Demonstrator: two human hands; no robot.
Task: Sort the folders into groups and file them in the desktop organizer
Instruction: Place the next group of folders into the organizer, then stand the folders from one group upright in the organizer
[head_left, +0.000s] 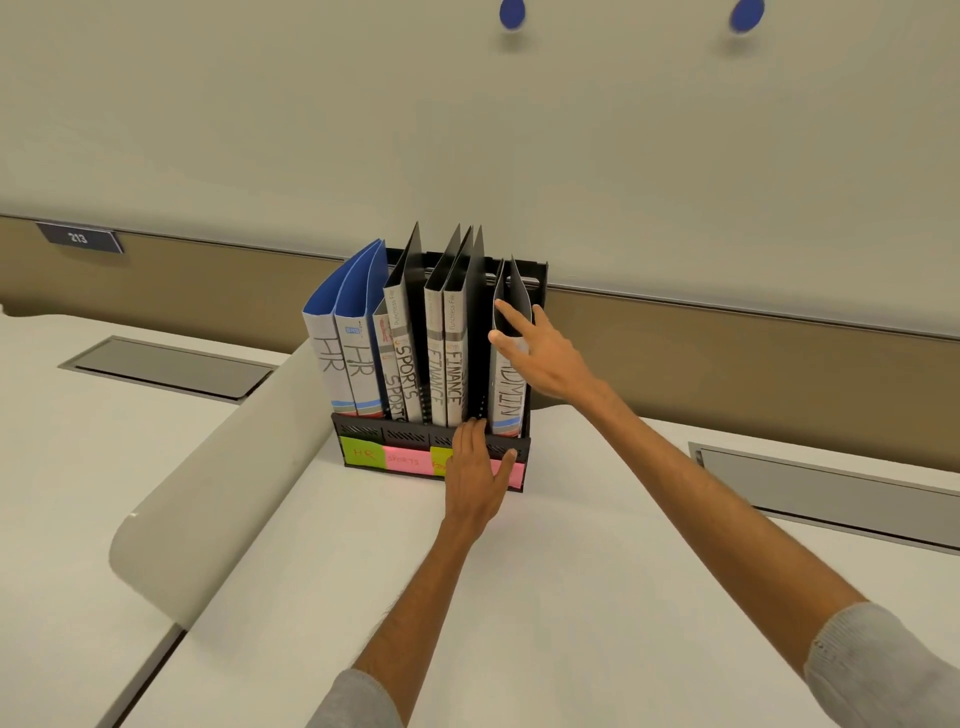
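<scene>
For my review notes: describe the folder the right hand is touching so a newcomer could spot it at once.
Find the black desktop organizer on the white desk. The ADMIN folder stands in its rightmost slot, touched by the right hand. Unlike the FINANCE folders beside it, its spine reads ADMIN.

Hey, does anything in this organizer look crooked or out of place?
Yes: the two blue HR folders at the organizer's left end lean outward past its side and gape open at the top. The other folders stand closer to upright.
</scene>
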